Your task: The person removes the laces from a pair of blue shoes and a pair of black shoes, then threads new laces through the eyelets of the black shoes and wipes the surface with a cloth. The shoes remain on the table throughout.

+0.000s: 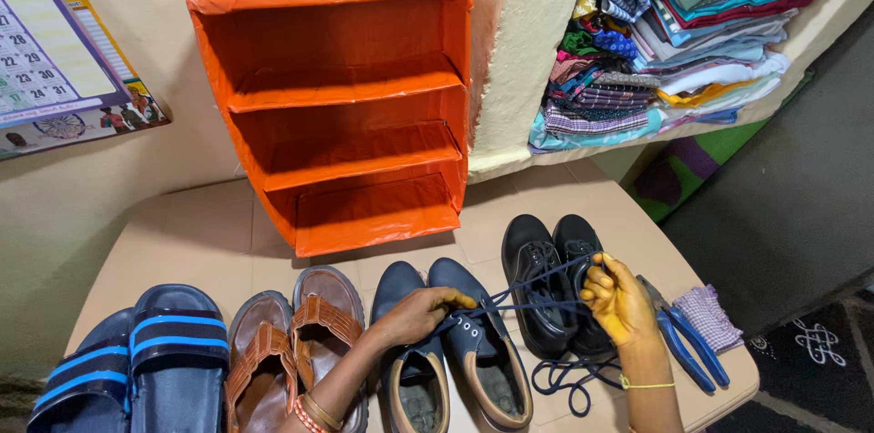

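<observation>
Tiled bench [228, 242] before an orange shelf [346, 105]: left hand [421, 313] pinches a dark lace [537, 305] stretched rightward to the right hand [619, 301], likewise pinching, above the navy shoe [478, 342].

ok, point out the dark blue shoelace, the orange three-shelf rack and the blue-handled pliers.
dark blue shoelace [537, 307], head view, taut stretch between the hands.
orange three-shelf rack [346, 89], head view, upper shelf's front edge.
blue-handled pliers [685, 342], head view, handle.
</observation>
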